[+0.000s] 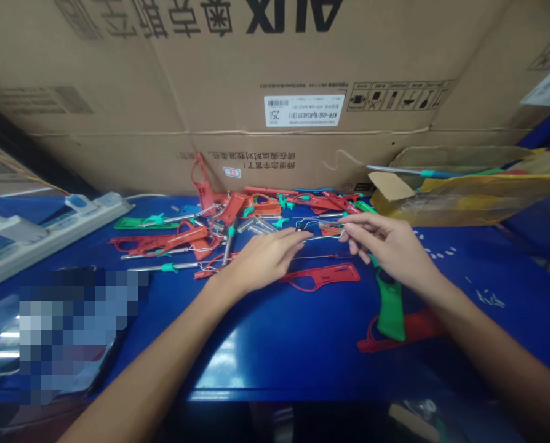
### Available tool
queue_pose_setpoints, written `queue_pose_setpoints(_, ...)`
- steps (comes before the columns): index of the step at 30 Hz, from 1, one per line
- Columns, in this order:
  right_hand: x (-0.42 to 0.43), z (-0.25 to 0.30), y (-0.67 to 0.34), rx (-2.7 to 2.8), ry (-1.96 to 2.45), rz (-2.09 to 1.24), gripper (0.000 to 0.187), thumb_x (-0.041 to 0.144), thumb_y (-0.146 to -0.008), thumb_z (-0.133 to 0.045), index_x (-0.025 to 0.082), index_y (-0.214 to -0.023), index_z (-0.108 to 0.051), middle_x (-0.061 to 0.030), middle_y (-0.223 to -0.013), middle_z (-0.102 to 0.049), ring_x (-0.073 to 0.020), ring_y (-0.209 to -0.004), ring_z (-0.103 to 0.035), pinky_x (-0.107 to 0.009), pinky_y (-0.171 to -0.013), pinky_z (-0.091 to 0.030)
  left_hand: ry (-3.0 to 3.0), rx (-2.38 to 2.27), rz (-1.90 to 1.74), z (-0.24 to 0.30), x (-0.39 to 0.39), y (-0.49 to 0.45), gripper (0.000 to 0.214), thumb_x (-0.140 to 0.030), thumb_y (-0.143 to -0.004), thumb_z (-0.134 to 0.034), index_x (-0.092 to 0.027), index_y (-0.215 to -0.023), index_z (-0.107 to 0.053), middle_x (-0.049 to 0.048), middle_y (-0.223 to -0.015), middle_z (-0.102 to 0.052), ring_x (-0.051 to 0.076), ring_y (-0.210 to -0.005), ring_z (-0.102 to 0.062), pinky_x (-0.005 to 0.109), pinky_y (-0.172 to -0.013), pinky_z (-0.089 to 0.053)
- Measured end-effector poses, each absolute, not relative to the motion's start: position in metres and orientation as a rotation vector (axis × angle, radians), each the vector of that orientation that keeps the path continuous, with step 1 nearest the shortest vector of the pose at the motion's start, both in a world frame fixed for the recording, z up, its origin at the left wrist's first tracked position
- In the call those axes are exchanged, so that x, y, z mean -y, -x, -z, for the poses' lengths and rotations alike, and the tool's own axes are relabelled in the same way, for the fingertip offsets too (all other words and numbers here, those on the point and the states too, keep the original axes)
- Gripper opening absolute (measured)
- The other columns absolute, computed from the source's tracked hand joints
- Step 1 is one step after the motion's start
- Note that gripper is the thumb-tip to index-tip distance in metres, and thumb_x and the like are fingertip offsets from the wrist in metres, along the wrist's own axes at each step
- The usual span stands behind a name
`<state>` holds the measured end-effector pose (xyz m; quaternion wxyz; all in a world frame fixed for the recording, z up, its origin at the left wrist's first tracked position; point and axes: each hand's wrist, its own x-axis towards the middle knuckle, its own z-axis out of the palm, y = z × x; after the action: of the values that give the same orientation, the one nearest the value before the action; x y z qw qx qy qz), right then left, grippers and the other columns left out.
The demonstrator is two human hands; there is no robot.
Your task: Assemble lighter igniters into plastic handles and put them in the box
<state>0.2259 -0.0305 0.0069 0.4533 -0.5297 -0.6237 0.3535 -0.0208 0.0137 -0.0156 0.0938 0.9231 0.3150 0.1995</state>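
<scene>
My left hand (266,258) lies palm down on the blue table (275,344), fingers stretched toward a small wired metal part (323,229); its fingertips touch that part. My right hand (386,243) pinches the same part from the right between thumb and fingers. Under and between the hands lies a red plastic handle shell (321,277). A green handle shell (390,307) and another red shell (413,329) lie beneath my right wrist. A heap of red and green shells, metal tubes and wires (229,224) sits behind the left hand.
A large cardboard box (275,92) walls off the back of the table. A white power strip (58,224) lies at the left, a blurred dark object (72,326) at the front left. An open yellow-lined carton (464,184) lies at the right, with small white bits (441,252) scattered nearby.
</scene>
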Motion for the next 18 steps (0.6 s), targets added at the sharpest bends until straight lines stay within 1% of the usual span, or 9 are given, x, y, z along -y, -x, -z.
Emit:
queue_pose_setpoints(4,0.0280,-0.0066,-0.2298,1.608,1.321,-0.935,0.030,0.041,-0.091,-0.068,0.019,-0.110,-0.074,0.0004,-0.065,-0.066,-0.0091,-0.046,-0.054,-0.024,-0.044,-0.044,-2.784,-0.989,-0.558,0.0146,-0.0133,0.0205,0.038,-0.024,-0.107,-0.041,-0.017,-0.139,-0.059,0.0117,-0.129,-0.069,0.027,-0.109,-0.071,0.042,-0.091,-0.061)
queue_pose_setpoints(8,0.0273,-0.0079,-0.2314,1.674,1.369,-0.973,0.038,0.043,-0.092,-0.066,0.018,-0.118,-0.074,-0.0023,-0.069,-0.070,-0.0107,-0.048,-0.056,-0.026,-0.047,-0.047,-2.777,-1.066,-0.551,0.0122,-0.0126,0.0204,0.038,-0.025,-0.107,-0.040,-0.018,-0.138,-0.059,0.0116,-0.128,-0.069,0.026,-0.105,-0.073,0.041,-0.088,-0.061)
queue_pose_setpoints(11,0.0282,-0.0090,-0.2306,1.713,1.421,-0.997,0.044,0.044,-0.090,-0.068,0.016,-0.123,-0.072,-0.0033,-0.069,-0.071,-0.0116,-0.048,-0.056,-0.027,-0.045,-0.046,-2.763,-1.125,-0.545,0.0108,-0.0124,0.0214,0.038,-0.027,-0.107,-0.040,-0.019,-0.139,-0.059,0.0113,-0.129,-0.069,0.026,-0.104,-0.073,0.041,-0.087,-0.061)
queue_pose_setpoints(14,0.0294,-0.0084,-0.2290,1.728,1.428,-1.015,0.044,0.046,-0.089,-0.068,0.014,-0.119,-0.073,-0.0044,-0.069,-0.072,-0.0119,-0.047,-0.055,-0.027,-0.043,-0.044,-2.781,-1.141,-0.548,0.0110,-0.0124,0.0226,0.038,-0.026,-0.108,-0.039,-0.019,-0.140,-0.058,0.0113,-0.130,-0.069,0.025,-0.102,-0.073,0.039,-0.086,-0.060)
queue_pose_setpoints(18,0.0309,-0.0070,-0.2264,1.749,1.401,-1.057,0.036,0.047,-0.089,-0.066,0.016,-0.107,-0.072,-0.0088,-0.081,-0.077,-0.0137,-0.051,-0.061,-0.028,-0.043,-0.045,-2.820,-1.124,-0.551,0.0115,-0.0126,0.0235,0.041,-0.026,-0.108,-0.037,-0.022,-0.145,-0.053,0.0110,-0.128,-0.068,0.023,-0.096,-0.072,0.036,-0.079,-0.059)
